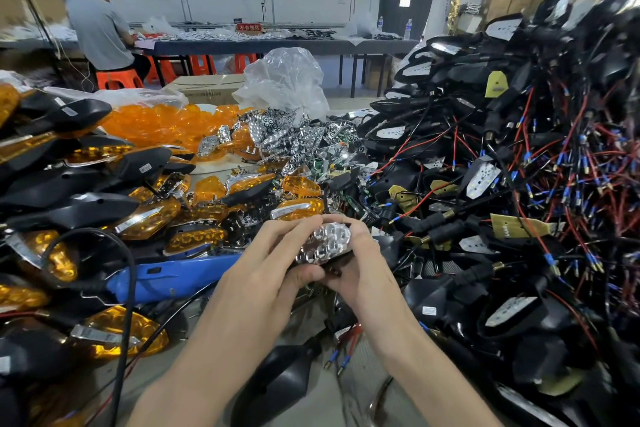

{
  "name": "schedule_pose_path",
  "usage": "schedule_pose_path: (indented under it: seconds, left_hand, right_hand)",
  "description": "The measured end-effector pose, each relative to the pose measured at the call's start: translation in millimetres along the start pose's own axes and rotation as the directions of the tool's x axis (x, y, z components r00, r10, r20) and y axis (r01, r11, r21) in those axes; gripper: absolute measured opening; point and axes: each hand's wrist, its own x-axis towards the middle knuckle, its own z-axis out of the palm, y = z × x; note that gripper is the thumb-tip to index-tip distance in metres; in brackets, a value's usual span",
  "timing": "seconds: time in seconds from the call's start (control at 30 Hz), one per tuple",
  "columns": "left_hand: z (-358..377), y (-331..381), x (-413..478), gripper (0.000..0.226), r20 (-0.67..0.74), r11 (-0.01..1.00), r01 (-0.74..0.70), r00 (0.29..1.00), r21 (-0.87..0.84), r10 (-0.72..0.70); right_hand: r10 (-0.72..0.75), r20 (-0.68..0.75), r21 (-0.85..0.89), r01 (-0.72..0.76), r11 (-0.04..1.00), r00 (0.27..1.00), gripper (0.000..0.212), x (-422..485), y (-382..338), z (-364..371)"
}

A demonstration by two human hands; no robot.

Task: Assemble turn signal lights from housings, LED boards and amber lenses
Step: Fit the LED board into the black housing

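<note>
A chrome reflector [325,241] with round cups sits in a black housing [337,258] held in front of me over the table. My left hand [277,255] grips its left side, fingers over the top and thumb below. My right hand [360,253] grips the right side, fingers curled round the housing. Most of the housing is hidden by both hands. Loose amber lenses [162,125] are heaped at the back left. Chrome reflectors [294,135] are piled at the back middle. Wired black housings with LED boards [502,184] form a tall heap on the right.
Finished lights with amber lenses [86,211] are stacked on the left. A blue tool [166,277] with a black cable lies left of my hands. A black housing [277,381] lies near the front edge. A clear plastic bag [284,80] stands behind. A person [100,35] sits at a far table.
</note>
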Motion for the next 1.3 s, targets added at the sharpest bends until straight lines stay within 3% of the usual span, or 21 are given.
schedule_pose_path:
  seconds: [0.1,0.3,0.37,0.67,0.83,0.97,1.3]
  left_hand:
    - [1,3,2,0.065,-0.01,1.0,-0.024,1.0,0.005,0.024]
    - [5,-2,-2,0.066,-0.017,1.0,0.0,1.0,-0.005,0.0]
    - [6,-3,-3,0.055,-0.028,0.999,0.014,1.0,-0.03,-0.015]
    - [10,-6,-7,0.059,0.019,0.983,0.127,0.992,-0.133,-0.126]
    - [6,-5,-10,0.048,0.081,0.975,0.154,0.987,-0.162,-0.142]
    - [8,-3,-9,0.038,0.032,0.956,0.201,0.979,-0.213,-0.199]
    - [12,-3,-3,0.03,-0.049,0.89,0.271,0.95,-0.367,-0.31]
  right_hand:
    - [-0.01,0.031,-0.003,0.01,1.0,0.999,0.054,-3,-1,0]
    - [-0.132,0.035,-0.135,0.135,0.982,0.991,0.039,-5,0,-2]
    - [-0.154,0.043,-0.165,0.159,0.973,0.987,0.036,-4,1,-1]
    - [-0.138,0.003,-0.154,0.137,0.979,0.99,0.029,0,8,-6]
    - [-0.099,-0.017,-0.075,0.097,0.992,0.995,0.027,2,8,-7]
    - [-0.046,-0.001,0.018,0.046,0.999,0.999,0.033,2,5,-9]
    - [-0.078,-0.004,-0.089,0.078,0.993,0.997,0.033,1,8,-10]
